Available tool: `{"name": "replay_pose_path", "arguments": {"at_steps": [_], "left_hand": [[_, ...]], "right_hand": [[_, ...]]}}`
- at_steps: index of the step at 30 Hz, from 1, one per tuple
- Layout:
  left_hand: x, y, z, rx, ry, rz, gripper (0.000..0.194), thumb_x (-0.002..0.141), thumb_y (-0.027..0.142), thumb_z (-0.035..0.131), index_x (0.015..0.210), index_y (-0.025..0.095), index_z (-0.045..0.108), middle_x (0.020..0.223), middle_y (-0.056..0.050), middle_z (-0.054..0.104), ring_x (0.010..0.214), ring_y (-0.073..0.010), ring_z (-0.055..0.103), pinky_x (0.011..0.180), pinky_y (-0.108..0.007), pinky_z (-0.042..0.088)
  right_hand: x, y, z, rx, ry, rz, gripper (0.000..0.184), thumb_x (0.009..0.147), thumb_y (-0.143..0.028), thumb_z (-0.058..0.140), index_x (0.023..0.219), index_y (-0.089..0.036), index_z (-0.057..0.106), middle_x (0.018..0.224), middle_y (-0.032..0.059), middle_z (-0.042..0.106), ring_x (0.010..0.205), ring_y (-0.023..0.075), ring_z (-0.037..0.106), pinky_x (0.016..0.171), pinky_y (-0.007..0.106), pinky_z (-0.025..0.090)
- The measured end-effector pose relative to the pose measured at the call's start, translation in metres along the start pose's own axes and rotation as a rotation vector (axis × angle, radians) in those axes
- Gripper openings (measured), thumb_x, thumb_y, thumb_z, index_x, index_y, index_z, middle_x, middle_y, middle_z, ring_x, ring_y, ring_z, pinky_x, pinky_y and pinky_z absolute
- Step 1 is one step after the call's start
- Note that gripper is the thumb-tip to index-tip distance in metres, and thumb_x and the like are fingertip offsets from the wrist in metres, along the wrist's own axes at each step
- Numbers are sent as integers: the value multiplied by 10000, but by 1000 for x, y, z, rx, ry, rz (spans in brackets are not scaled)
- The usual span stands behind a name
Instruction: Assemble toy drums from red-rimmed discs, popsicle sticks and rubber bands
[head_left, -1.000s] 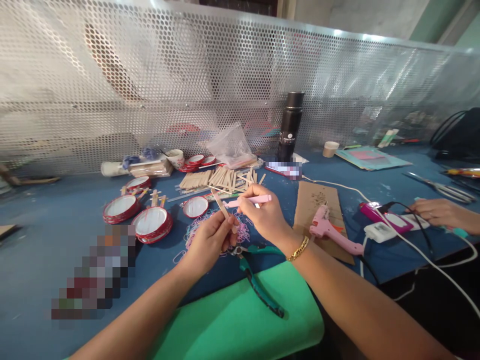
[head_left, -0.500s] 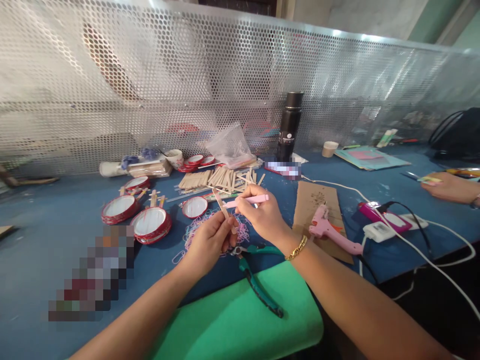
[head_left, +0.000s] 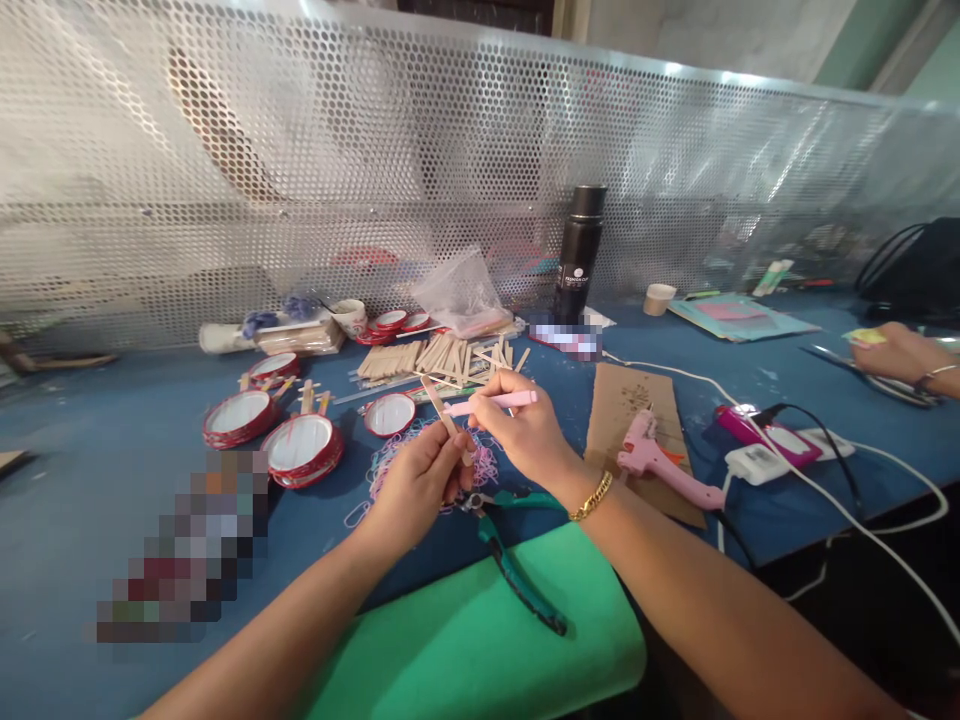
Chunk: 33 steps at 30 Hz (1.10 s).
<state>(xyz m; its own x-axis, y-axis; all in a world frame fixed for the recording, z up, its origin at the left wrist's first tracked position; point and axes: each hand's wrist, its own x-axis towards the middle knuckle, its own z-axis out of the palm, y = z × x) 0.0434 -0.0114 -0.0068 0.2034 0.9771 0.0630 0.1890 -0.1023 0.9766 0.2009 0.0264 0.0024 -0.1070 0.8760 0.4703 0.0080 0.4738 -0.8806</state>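
My left hand (head_left: 424,470) is closed around a wooden craft stick (head_left: 435,398), which points up and tilts to the left. In my right hand (head_left: 517,420) is a slim pink pen-shaped tool (head_left: 499,402), its tip at the side of the stick. I cannot make out what kind of tip it has. Below both hands lies a loose pile of pastel paper clips (head_left: 386,465), partly covered by them. Green-handled pliers (head_left: 517,585) lie just under my wrists, partly on a rolled green sheet (head_left: 480,650). More craft sticks (head_left: 442,357) are heaped behind my hands.
Red-rimmed round lids (head_left: 300,447) stand at left, some bearing sticks. A pink glue gun (head_left: 660,460) rests on cardboard (head_left: 611,400) near a power strip (head_left: 757,462) and cables. A black bottle (head_left: 579,255) stands behind. At far right another person's hand (head_left: 896,352) holds something yellow.
My hands, the stick and the pink tool have hardly moved. At far right the other person's hand has shifted slightly, with the yellow thing lifted a little.
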Motion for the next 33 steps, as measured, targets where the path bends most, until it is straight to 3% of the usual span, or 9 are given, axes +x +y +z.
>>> {"name": "replay_pose_path", "arguments": {"at_steps": [6, 13, 21, 26, 33], "left_hand": [[-1, 1, -1, -20, 25, -32, 406, 891, 610, 606, 849, 209, 562, 570, 49, 589, 444, -89, 450, 424, -209, 322], [1, 1, 0, 5, 4, -3, 413, 892, 618, 597, 807, 217, 545, 558, 49, 576, 439, -88, 432, 427, -216, 331], [0, 0, -1, 36, 31, -7, 371, 899, 574, 576, 810, 215, 552, 559, 49, 570, 451, -91, 444, 435, -211, 334], [1, 2, 0, 29, 19, -12, 383, 895, 589, 586, 801, 220, 547, 553, 46, 573, 440, -93, 428, 434, -212, 321], [1, 1, -1, 20, 34, -6, 384, 892, 586, 595, 797, 217, 552, 549, 46, 566, 440, -91, 423, 434, -211, 327]], "right_hand": [[2, 3, -3, 0, 52, -8, 192, 866, -322, 634, 705, -228, 589, 668, -13, 654, 643, 153, 584, 629, 282, 445], [0, 1, 0, 15, 3, -2, 203, 864, -316, 635, 689, -226, 583, 661, -15, 649, 622, 148, 562, 609, 279, 435], [2, 3, -3, 31, 35, -4, 185, 865, -321, 636, 710, -229, 597, 676, -15, 667, 656, 155, 610, 633, 279, 464], [2, 1, -2, -15, 7, -16, 201, 858, -306, 632, 681, -227, 578, 650, -17, 640, 615, 145, 551, 596, 274, 425], [2, 2, -2, 7, 18, 2, 196, 876, -322, 629, 708, -232, 583, 683, -13, 669, 663, 155, 607, 644, 280, 466]]}}
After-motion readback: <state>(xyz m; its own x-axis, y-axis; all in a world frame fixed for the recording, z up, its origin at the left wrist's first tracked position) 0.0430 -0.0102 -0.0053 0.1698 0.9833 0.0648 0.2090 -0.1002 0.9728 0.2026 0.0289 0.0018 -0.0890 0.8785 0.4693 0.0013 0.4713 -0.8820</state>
